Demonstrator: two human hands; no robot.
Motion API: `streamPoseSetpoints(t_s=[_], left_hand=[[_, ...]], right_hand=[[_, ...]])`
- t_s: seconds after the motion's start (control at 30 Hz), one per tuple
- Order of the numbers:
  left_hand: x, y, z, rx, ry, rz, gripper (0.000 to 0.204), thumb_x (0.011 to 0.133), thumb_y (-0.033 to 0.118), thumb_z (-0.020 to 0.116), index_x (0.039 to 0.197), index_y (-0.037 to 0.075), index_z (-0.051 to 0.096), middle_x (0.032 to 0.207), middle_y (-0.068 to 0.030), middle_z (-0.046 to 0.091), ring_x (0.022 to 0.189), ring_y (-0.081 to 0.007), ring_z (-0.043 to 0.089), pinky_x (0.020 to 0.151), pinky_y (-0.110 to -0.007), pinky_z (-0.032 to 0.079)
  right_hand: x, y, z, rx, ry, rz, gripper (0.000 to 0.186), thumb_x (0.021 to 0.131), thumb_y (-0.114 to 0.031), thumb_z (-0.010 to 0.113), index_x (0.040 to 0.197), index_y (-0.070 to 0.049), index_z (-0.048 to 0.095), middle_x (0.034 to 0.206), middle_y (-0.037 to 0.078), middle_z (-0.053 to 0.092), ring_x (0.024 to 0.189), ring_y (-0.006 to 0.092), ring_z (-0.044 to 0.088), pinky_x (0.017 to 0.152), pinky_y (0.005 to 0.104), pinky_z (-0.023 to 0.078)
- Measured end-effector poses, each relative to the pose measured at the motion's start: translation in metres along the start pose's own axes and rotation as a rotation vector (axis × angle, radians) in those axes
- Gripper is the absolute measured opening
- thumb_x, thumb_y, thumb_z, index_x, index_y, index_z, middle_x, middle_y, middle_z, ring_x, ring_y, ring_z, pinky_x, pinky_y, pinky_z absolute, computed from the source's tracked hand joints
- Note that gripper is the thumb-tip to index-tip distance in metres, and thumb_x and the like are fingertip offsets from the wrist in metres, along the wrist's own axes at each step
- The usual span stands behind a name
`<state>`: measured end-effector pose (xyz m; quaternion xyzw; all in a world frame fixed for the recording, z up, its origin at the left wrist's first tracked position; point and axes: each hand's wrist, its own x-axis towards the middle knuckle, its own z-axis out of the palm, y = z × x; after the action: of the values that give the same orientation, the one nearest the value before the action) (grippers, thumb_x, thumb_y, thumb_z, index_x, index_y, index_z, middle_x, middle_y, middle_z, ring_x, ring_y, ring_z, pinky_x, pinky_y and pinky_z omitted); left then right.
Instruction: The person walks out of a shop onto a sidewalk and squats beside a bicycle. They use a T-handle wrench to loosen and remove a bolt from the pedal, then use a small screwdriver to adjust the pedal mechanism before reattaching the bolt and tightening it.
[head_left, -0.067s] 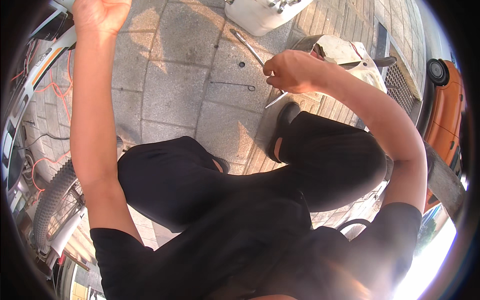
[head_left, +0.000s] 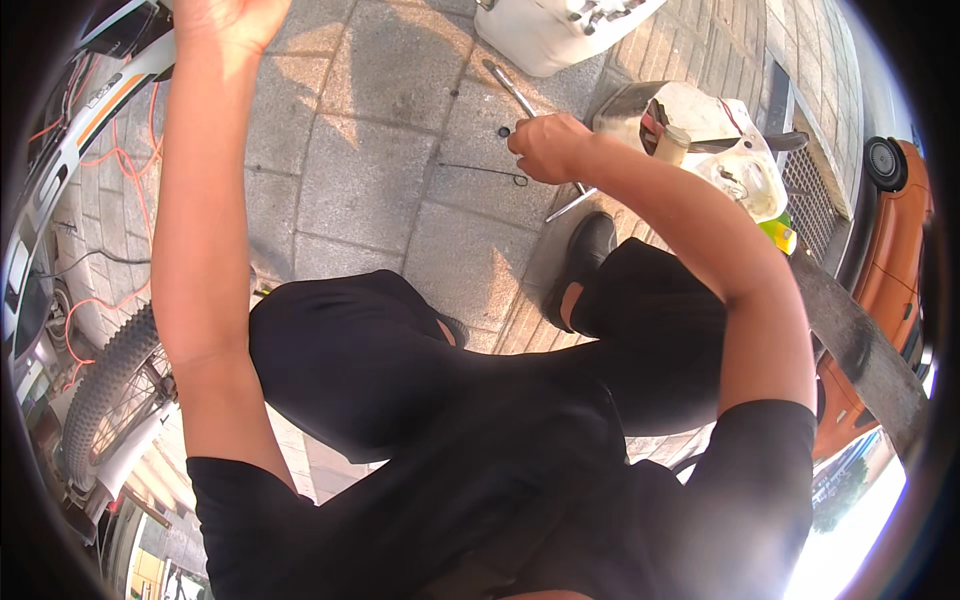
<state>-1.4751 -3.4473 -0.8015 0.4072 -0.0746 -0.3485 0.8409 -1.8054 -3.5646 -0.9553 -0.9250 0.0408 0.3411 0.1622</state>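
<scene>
Looks like you're mid tool pick: your right hand [head_left: 548,148], upper centre of frame, has its fingers closed round a thin metal rod tool [head_left: 512,96] over the paving [head_left: 370,180]. Next needs a steady wrist. Left hand [head_left: 225,20] raised at top left, fingers cropped, can't tell grip.

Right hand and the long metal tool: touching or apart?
Touching. The head view shows the right hand closed around the metal tool, whose shaft sticks out above and below the fist.
</scene>
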Motion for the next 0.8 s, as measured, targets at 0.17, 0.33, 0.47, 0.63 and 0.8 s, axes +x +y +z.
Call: streamPoseSetpoints(t_s=[0.17, 0.33, 0.47, 0.63, 0.8], left_hand=[[-0.002, 0.015, 0.003, 0.038, 0.1, 0.029, 0.024, 0.095, 0.035, 0.072, 0.095, 0.011, 0.069, 0.089, -0.007, 0.073, 0.082, -0.0243, 0.068, 0.077, -0.04, 0.054], [0.043, 0.039, -0.034, -0.131, 0.072, -0.209, 0.021, 0.094, 0.035, 0.072, 0.093, 0.014, 0.068, 0.087, -0.0044, 0.073, 0.079, -0.0226, 0.068, 0.076, -0.04, 0.054], [-0.001, 0.018, -0.003, 0.028, 0.06, 0.034, 0.02, 0.095, 0.034, 0.072, 0.092, 0.015, 0.068, 0.085, -0.0032, 0.073, 0.077, -0.0214, 0.068, 0.076, -0.04, 0.054], [0.039, 0.038, -0.034, -0.113, 0.044, -0.21, 0.022, 0.095, 0.035, 0.072, 0.092, 0.014, 0.067, 0.088, -0.0054, 0.072, 0.08, -0.0231, 0.068, 0.076, -0.038, 0.054], [0.001, 0.023, -0.003, -0.009, 0.142, -0.02, 0.024, 0.095, 0.036, 0.072, 0.093, 0.013, 0.067, 0.09, -0.0056, 0.073, 0.081, -0.0237, 0.067, 0.076, -0.039, 0.054]], right_hand=[[0.044, -0.038, 0.06, 0.221, 0.242, 0.202, 0.027, 0.089, -0.008, 0.055, 0.116, -0.005, 0.059, 0.118, 0.02, 0.068, 0.111, 0.0366, 0.068, 0.094, 0.0434, 0.054], [0.052, -0.052, 0.11, 0.128, 0.282, 0.323, 0.023, 0.092, -0.009, 0.056, 0.115, -0.006, 0.054, 0.112, 0.016, 0.068, 0.112, 0.0317, 0.066, 0.094, 0.0428, 0.054], [0.052, -0.06, 0.121, 0.06, 0.298, 0.287, 0.021, 0.092, -0.008, 0.056, 0.113, -0.007, 0.053, 0.111, 0.013, 0.069, 0.11, 0.0291, 0.066, 0.096, 0.0404, 0.051], [0.058, -0.064, 0.12, 0.014, 0.325, 0.288, 0.022, 0.089, -0.01, 0.058, 0.111, -0.008, 0.053, 0.109, 0.015, 0.068, 0.106, 0.0298, 0.066, 0.095, 0.0411, 0.051], [0.058, -0.077, 0.116, 0.228, 0.435, 0.338, 0.018, 0.087, -0.014, 0.062, 0.101, -0.003, 0.061, 0.108, 0.022, 0.068, 0.105, 0.0357, 0.067, 0.09, 0.0477, 0.054]])
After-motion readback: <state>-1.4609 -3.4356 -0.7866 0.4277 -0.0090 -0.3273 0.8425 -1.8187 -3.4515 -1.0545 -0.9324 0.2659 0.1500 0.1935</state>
